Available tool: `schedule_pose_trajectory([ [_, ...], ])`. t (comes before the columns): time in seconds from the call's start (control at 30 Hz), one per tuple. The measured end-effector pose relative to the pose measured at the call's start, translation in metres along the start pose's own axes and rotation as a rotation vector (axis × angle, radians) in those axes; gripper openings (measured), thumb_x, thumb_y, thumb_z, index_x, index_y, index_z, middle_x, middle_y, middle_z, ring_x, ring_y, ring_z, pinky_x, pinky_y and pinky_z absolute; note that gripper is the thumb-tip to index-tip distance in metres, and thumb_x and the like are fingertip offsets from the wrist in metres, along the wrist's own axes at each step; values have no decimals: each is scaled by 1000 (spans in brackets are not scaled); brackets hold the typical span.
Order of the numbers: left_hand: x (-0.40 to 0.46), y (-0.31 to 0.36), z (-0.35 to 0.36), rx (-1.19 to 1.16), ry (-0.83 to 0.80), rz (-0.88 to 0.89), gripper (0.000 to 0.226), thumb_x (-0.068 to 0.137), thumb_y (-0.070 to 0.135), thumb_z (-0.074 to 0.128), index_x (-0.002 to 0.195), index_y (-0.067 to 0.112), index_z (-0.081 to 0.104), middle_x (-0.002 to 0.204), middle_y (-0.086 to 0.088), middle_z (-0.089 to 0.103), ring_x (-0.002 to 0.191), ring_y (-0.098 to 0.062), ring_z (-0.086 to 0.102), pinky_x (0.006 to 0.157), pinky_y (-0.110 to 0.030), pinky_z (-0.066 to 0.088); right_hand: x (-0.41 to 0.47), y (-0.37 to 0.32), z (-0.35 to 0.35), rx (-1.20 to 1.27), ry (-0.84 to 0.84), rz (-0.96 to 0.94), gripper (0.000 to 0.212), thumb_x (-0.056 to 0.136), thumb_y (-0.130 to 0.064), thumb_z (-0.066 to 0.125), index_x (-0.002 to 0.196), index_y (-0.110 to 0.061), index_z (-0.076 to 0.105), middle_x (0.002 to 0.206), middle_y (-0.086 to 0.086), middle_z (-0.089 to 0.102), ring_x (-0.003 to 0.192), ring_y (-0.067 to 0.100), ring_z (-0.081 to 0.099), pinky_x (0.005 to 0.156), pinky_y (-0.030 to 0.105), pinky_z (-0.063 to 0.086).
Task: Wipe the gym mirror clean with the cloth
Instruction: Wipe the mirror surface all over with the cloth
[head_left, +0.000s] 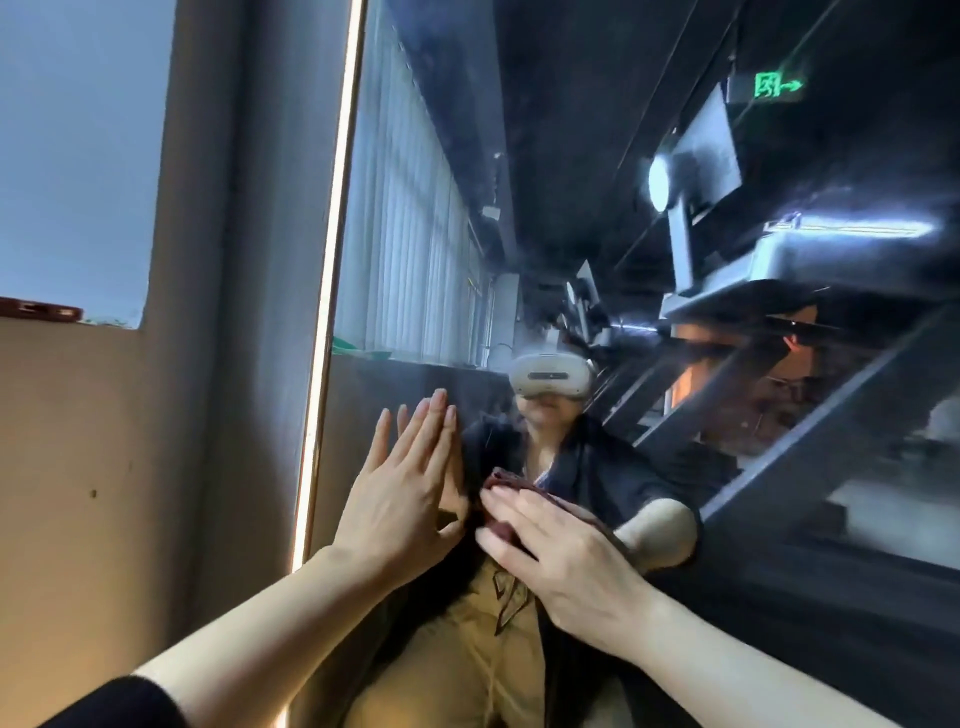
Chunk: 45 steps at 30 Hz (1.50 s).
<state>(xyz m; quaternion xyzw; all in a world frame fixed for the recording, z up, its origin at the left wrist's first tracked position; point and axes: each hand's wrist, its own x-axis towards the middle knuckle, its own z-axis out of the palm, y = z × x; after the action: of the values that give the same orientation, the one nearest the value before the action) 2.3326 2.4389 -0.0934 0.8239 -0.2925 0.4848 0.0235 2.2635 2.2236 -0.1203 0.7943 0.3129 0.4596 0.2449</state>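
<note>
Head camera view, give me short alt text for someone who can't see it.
A person's right hand presses a dark red cloth flat against a gym mirror, while the left hand rests open on the glass beside it, near the mirror's lit left edge.

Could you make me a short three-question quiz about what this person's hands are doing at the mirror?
1. True or false: the left hand holds the cloth.
2. Which hand presses the dark red cloth against the mirror? A) left B) right C) both
3. Fill in: the left hand's fingers are straight and lie flat against the ____.

Key:
1. False. The left hand is bare, with an open palm on the glass.
2. B. The right hand lies over the cloth with its fingers spread across it.
3. mirror, close to its lit left edge.
</note>
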Motion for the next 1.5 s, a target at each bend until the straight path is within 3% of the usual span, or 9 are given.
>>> schedule_pose_trajectory([
  [0.1, -4, -6, -8, 42, -58, 37, 113, 78, 66, 67, 158, 12, 8, 166, -10, 1, 151, -28, 1, 124, -53, -3, 15, 37, -22, -2, 110, 105, 42, 107, -12, 27, 136, -11, 56, 145, 20, 53, 136, 33, 49, 110, 51, 44],
  [0.23, -4, -3, -14, 56, -154, -9, 107, 92, 68, 46, 148, 20, -32, 154, -1, -40, 139, -22, -38, 114, -44, -27, 86, 75, -33, 4, 310, 607, 61, 87, -7, 72, 138, -16, 38, 152, 23, 43, 142, 43, 38, 105, 65, 36],
  [0.4, -11, -6, -9, 17, -157, -8, 109, 92, 67, 50, 149, 20, -30, 154, -2, -41, 139, -21, -41, 107, -40, -33, 37, 4, 15, -61, 206, 242, 51, 90, -1, 60, 138, -12, 49, 149, 23, 47, 143, 35, 38, 115, 50, 34],
  [0.53, -13, -11, -5, 1, -162, 43, 118, 85, 72, 56, 148, 20, -28, 155, -2, -39, 140, -22, -37, 110, -41, -29, 33, 27, -4, -135, 87, 75, 45, 89, -2, 61, 133, -10, 59, 145, 25, 50, 137, 38, 47, 113, 51, 35],
  [0.73, -14, -18, 9, -13, -8, 83, 121, 64, 68, 79, 155, 8, 27, 163, -14, 22, 149, -32, 17, 123, -42, 4, 129, 61, -20, -76, 372, 604, 48, 93, -10, 65, 138, -8, 48, 151, 27, 42, 143, 44, 37, 112, 57, 38],
  [0.87, -15, -21, 15, -9, 59, 110, 101, 81, 67, 58, 156, 7, 25, 164, -13, 19, 151, -29, 17, 121, -44, 7, 57, -5, 29, -86, 261, 360, 49, 97, -13, 59, 143, -12, 40, 154, 25, 38, 148, 38, 29, 122, 50, 25],
  [1.0, -16, -24, 22, 0, 58, 130, 93, 85, 67, 35, 155, 7, 26, 164, -12, 19, 152, -29, 17, 120, -47, 12, 14, -19, 28, -130, 79, 156, 44, 94, -10, 47, 138, -15, 45, 153, 22, 42, 147, 35, 34, 118, 47, 34],
  [1.27, -14, -27, 30, -30, 153, 154, 90, 86, 64, 38, 156, 9, 21, 164, -12, 18, 154, -24, 6, 121, -48, 12, 139, 46, -2, -139, 380, 564, 45, 95, -18, 59, 138, -10, 47, 150, 26, 43, 143, 43, 36, 115, 52, 29],
  [1.5, -36, -82, 35, -91, 166, 116, 90, 92, 63, 41, 159, 9, 15, 167, -11, 10, 154, -24, 10, 124, -44, 8, 18, -20, 20, -145, 48, 125, 43, 92, -5, 47, 134, -13, 48, 153, 21, 37, 148, 33, 29, 125, 40, 18],
])
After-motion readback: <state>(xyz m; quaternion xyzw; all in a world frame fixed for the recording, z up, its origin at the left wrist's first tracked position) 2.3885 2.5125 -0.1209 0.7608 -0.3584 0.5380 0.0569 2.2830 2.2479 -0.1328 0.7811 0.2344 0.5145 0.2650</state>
